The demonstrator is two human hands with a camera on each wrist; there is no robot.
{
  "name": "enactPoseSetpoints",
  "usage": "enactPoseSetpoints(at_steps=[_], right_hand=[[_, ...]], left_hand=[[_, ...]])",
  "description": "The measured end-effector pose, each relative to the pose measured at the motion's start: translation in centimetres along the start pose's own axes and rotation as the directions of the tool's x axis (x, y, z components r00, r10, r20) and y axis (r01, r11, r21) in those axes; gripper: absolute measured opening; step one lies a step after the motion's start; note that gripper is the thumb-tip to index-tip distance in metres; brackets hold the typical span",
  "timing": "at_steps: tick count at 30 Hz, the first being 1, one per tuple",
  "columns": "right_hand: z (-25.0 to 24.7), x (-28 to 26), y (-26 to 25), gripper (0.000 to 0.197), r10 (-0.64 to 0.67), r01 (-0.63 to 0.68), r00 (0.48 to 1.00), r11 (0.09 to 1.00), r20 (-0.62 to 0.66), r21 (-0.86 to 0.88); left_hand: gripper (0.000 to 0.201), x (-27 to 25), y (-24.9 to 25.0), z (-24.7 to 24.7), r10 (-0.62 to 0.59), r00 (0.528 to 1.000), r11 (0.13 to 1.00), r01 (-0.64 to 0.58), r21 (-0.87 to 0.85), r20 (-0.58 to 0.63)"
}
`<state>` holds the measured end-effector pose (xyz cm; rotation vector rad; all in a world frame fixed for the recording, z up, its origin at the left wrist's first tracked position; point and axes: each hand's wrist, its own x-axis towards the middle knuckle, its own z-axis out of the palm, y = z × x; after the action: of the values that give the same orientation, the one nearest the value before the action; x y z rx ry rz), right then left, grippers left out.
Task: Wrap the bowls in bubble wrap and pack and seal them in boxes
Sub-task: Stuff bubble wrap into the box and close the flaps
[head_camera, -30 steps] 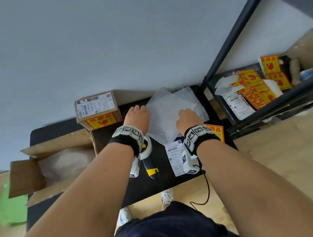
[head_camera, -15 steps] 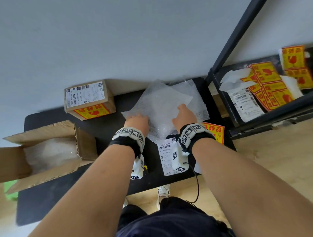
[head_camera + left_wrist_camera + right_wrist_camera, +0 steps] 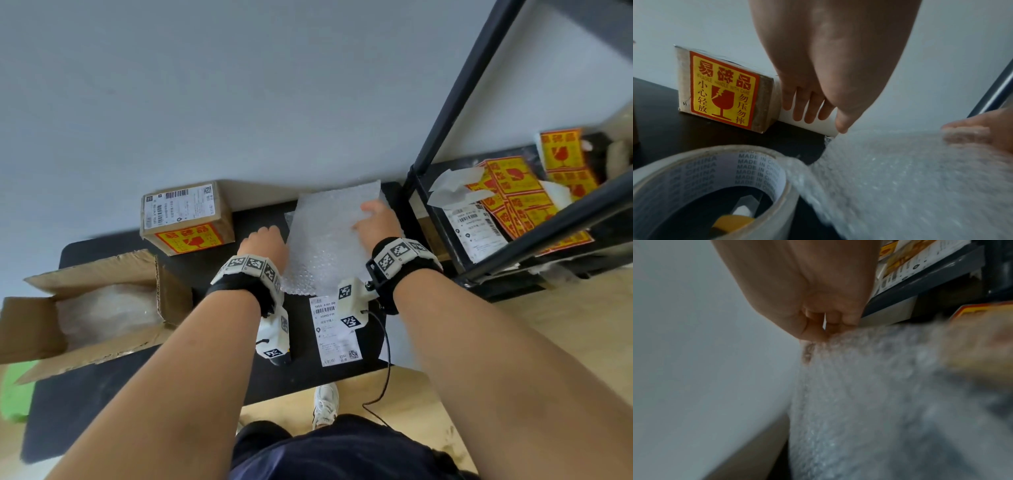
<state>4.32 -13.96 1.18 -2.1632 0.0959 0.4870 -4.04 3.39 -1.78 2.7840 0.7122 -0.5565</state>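
Head view looks steeply down on worktop [image 3: 219,373]; wrist views sit close, facing far; all share bubble wrap [image 3: 329,240].

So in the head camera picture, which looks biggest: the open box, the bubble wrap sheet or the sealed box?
1. open box
2. bubble wrap sheet
3. sealed box
The open box is nearer the camera, so its lead is unsure.

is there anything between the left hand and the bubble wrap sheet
Nothing visible. The left hand hangs open right beside the bubble wrap sheet, whose left edge lies by its thumb. The right hand already pinches the sheet.
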Motion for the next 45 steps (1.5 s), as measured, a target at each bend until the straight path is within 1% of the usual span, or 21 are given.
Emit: enactPoseSetpoints(at_steps=[3,6,8,11,12,14,16,18,20,23,24,26,29,32,35,37,38,39,41,43,45], right_hand=[[-0.5,0.1,-0.7,0.034,0.011,-0.012,1.0,0.983,0.005,0.185],[-1.2,0.0,-1.3,0.039,0.031,-0.029,1.0,0.966,-0.004,0.257],[-1.4,-0.2,-1.5,0.038,0.035,-0.033,0.999,0.961,-0.002,0.276],[-1.1,-0.5,-1.6,0.035,0.031,-0.034,0.999,0.968,0.014,0.249],[-1.1,-0.6,-1.7,0.034,0.015,-0.02,1.0,0.972,0.024,0.235],[-1.0,-0.9,-2.0,0.033,-0.035,0.021,0.997,0.98,0.065,0.197],[-1.0,-1.4,-2.5,0.033,-0.079,0.062,0.986,0.992,0.147,0.114],[-1.0,-1.8,-2.8,0.039,-0.098,0.103,0.964,0.995,0.248,-0.006],[-0.7,-2.0,-2.7,0.048,-0.114,0.165,0.946,0.975,0.302,-0.146],[0.1,-2.2,-2.5,0.047,-0.166,0.242,0.942,0.939,0.293,-0.244],[0.3,-2.1,-2.5,0.043,-0.183,0.257,0.942,0.933,0.28,-0.253],[0.6,-2.0,-2.6,0.035,-0.196,0.26,0.952,0.922,0.234,-0.287],[0.9,-1.6,-3.0,0.014,-0.226,0.268,0.96,0.909,0.164,-0.32],[0.8,-2.1,-4.1,0.015,-0.261,0.322,0.938,0.901,0.228,-0.293],[0.9,-2.6,-5.1,0.014,-0.277,0.355,0.915,0.899,0.295,-0.258],[1.1,-2.8,-5.5,0.005,-0.3,0.354,0.923,0.907,0.24,-0.228],[1.1,-2.8,-5.6,0.01,-0.295,0.335,0.933,0.921,0.209,-0.196],[1.2,-2.7,-5.5,0.026,-0.28,0.31,0.942,0.936,0.183,-0.165],[1.1,-2.5,-5.4,0.054,-0.245,0.261,0.96,0.959,0.136,-0.112],[1.1,-2.3,-5.1,0.064,-0.214,0.222,0.972,0.972,0.1,-0.075],[1.5,-2.2,-4.9,0.063,-0.174,0.181,0.975,0.982,0.138,-0.046]], left_hand=[[0.039,0.0,0.2,0.0,-0.1,0.994,0.972,0.105,-0.212,0.034],[0.036,0.1,0.1,-0.1,-0.154,0.987,0.887,0.16,-0.432,0.05],[0.039,0.0,-0.2,-0.5,-0.17,0.985,0.8,0.138,-0.584,0.0],[0.062,-0.9,-0.5,-1.8,-0.205,0.974,0.653,0.063,-0.755,-0.096],[0.069,-1.1,-0.7,-2.2,-0.214,0.968,0.64,0.038,-0.767,-0.13],[0.072,-1.6,-1.1,-3.0,-0.217,0.955,0.66,-0.01,-0.751,-0.204],[0.074,-2.0,-1.6,-3.6,-0.21,0.943,0.702,-0.037,-0.712,-0.256],[0.078,-2.4,-2.1,-4.0,-0.172,0.949,0.746,-0.049,-0.664,-0.263],[0.069,-2.7,-2.4,-4.5,-0.132,0.948,0.833,-0.052,-0.55,-0.289],[0.035,-3.0,-2.7,-5.2,-0.123,0.924,0.906,-0.044,-0.421,-0.362],[0.028,-3.1,-2.8,-5.4,-0.138,0.921,0.913,-0.024,-0.408,-0.363],[0.027,-3.4,-2.9,-5.6,-0.162,0.925,0.928,0.025,-0.371,-0.343],[0.027,-3.9,-3.0,-5.8,-0.141,0.945,0.978,0.087,-0.188,-0.296],[0.034,-4.1,-2.5,-5.9,-0.052,0.976,0.999,0.049,-0.018,-0.21],[0.045,-4.5,-1.5,-6.3,0.062,0.986,0.99,-0.081,-0.119,-0.152],[0.027,-4.7,-0.9,-6.7,0.069,0.986,0.968,-0.102,-0.229,-0.149],[0.014,-4.8,-0.7,-6.8,0.047,0.988,0.955,-0.088,-0.282,-0.15],[0.007,-5.0,-0.7,-6.9,0.025,0.988,0.94,-0.075,-0.334,-0.152],[0.012,-5.0,-1.2,-6.9,-0.024,0.989,0.893,-0.043,-0.447,-0.144],[0.014,-5.0,-1.9,-6.9,-0.08,0.986,0.822,-0.017,-0.569,-0.146],[0.015,-5.1,-2.5,-7.1,-0.146,0.979,0.752,0.019,-0.658,-0.139]])
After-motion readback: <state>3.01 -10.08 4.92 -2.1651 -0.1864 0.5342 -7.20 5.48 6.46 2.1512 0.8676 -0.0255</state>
